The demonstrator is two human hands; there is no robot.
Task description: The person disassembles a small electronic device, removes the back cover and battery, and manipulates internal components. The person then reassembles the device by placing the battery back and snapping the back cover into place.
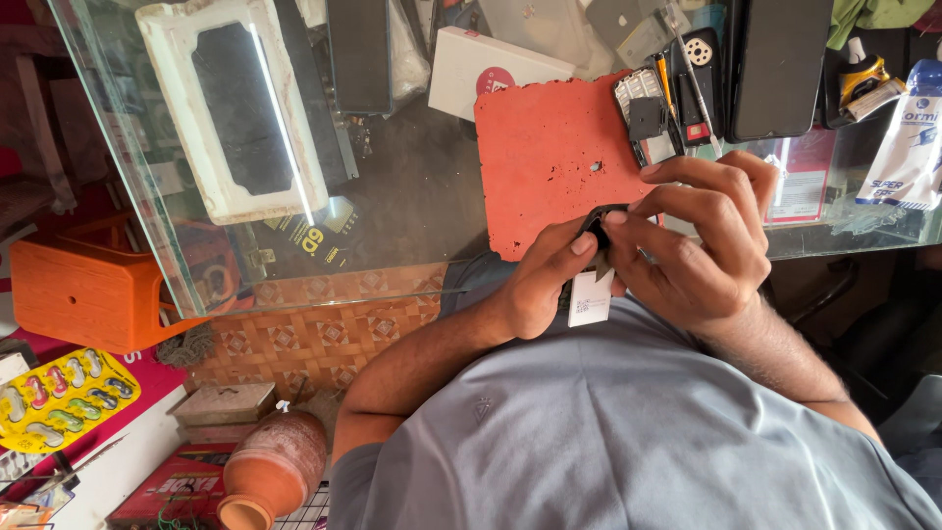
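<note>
At the glass table's (392,211) near edge, left hand (540,285) and right hand (702,240) together pinch a small black part (596,224), just off the red mat (549,157).

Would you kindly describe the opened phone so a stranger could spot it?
Find the red mat on the glass table. At its far right edge lies the opened phone, its back off, showing metal innards, unlike the intact black phone nearby.

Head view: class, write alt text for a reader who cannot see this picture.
Seen upside down from above, a person's left hand and right hand pinch a small black part with a white label over a red mat on a cluttered glass table.
</note>
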